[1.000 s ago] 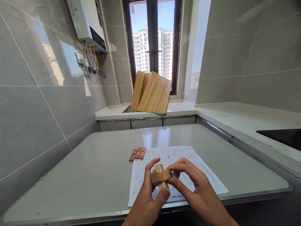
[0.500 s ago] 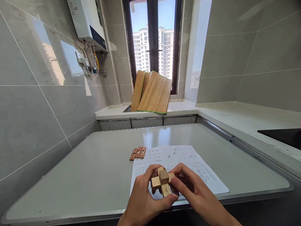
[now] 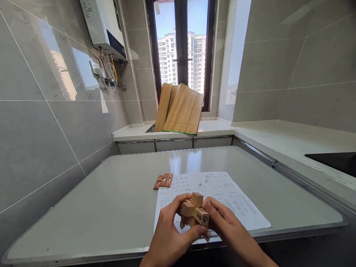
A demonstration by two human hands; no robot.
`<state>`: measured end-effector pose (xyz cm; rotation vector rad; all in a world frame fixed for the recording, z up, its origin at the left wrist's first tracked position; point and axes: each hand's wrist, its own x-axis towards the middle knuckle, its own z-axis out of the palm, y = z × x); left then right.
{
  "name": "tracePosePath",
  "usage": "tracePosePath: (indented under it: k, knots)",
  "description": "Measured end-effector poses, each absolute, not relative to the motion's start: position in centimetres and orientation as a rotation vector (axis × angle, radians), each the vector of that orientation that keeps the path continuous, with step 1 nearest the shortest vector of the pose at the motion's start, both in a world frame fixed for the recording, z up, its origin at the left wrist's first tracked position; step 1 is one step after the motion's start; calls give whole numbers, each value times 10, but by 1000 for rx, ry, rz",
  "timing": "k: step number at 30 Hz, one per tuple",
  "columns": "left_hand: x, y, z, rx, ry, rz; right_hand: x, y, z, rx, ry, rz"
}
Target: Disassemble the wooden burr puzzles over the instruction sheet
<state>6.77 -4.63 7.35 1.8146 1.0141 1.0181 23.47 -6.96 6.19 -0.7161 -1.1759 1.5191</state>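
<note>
A wooden burr puzzle (image 3: 197,208) of pale interlocking blocks is held up between both hands, over the near part of a printed sheet (image 3: 214,184). Dark characters show on the end of the block facing me. My left hand (image 3: 175,226) is closed around its left side, thumb underneath at the front and index finger at the back. Against the right side press the fingers of my right hand (image 3: 226,222); some of its fingertips are hidden behind the blocks. Several flat reddish-brown wooden pieces with slots (image 3: 163,181) lie together at the sheet's upper left corner.
The pale table (image 3: 97,207) reaches to a metal rail (image 3: 174,139) at the back. Beyond it, folded bamboo mats (image 3: 185,109) lean by the window on a white ledge (image 3: 214,126). A white counter (image 3: 292,139) runs along the right. A water heater (image 3: 102,26) hangs at upper left.
Between my hands the puzzle has tilted, so its top block now points upward and the marked block end faces me. Both hands shifted slightly; the flat pieces and sheet stayed put.
</note>
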Motion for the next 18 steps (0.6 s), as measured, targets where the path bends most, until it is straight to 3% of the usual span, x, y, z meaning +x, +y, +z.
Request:
tracePosePath:
  k: [13,15,18]
  knots:
    - [61,-42,73,1962,994,895,227,-69,54,-696,-1001,1832]
    - [61,-43,76,1974,986,916,229,-69,53,-800,-1112,1742]
    - [60,-43,79,2020,972,912,237,-67,53,-997,-1388,1301]
